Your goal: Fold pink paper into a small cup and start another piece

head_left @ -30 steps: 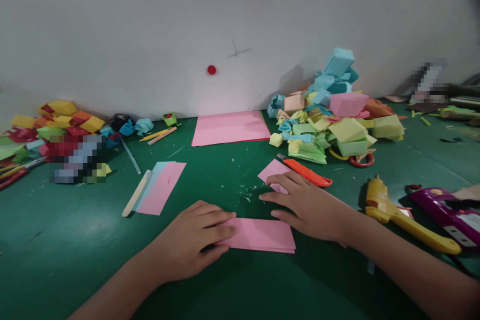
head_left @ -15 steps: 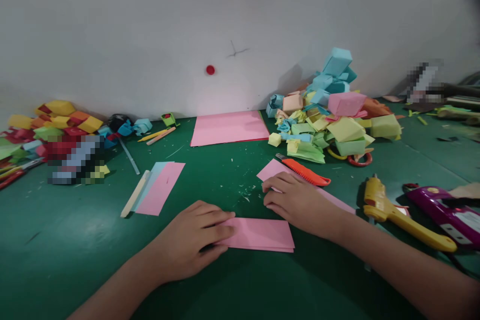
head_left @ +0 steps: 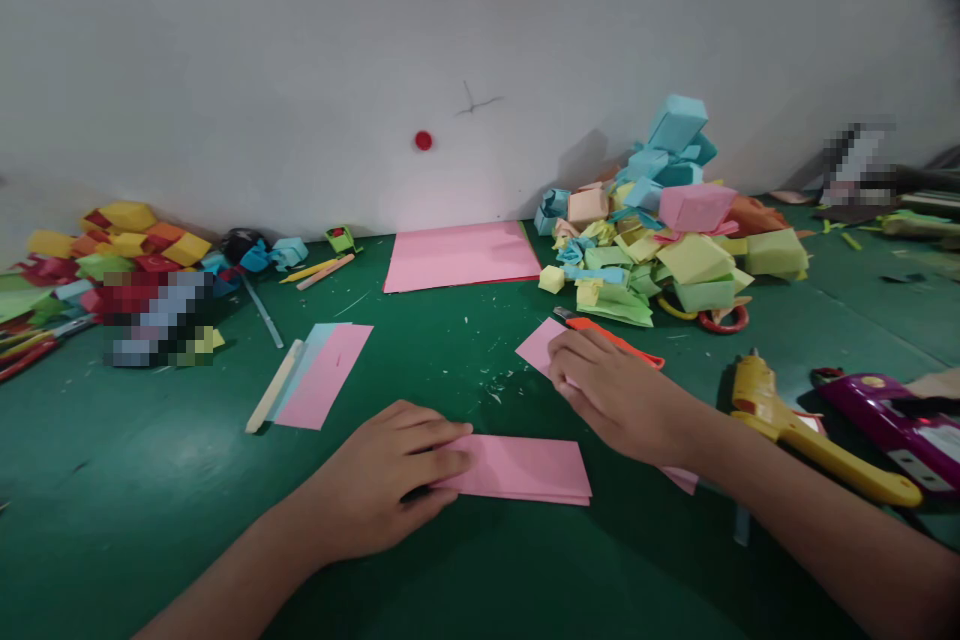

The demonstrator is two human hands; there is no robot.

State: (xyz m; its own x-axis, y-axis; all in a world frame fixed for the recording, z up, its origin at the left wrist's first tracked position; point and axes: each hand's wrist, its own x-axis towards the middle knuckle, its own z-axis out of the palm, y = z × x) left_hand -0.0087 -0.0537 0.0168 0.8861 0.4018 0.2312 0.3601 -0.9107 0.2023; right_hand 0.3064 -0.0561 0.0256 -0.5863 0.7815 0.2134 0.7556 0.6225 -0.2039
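Observation:
My left hand (head_left: 401, 475) lies on the left end of a folded pink paper strip (head_left: 529, 468), fingers stretched out and pressing it to the table. To its right, my right hand (head_left: 611, 385) has curled fingers closed on a second pink paper strip (head_left: 534, 347). Most of that strip is hidden under the hand and wrist; its lower corner shows below the forearm. An orange box cutter (head_left: 616, 340) lies just behind the right hand, partly covered by it.
Pink sheets (head_left: 461, 256) lie against the white board (head_left: 300, 100). Folded paper pieces (head_left: 697, 260) are heaped at the right, more at the left (head_left: 127, 240). A yellow glue gun (head_left: 817, 450) and a purple tool (head_left: 885, 415) lie right. Pink and blue strips (head_left: 324, 380) rest beside a stick (head_left: 275, 386).
My right hand has shifted slightly right and closed on the pink strip beneath it. That strip's near end has swung toward me. My left hand stays in place on the folded strip.

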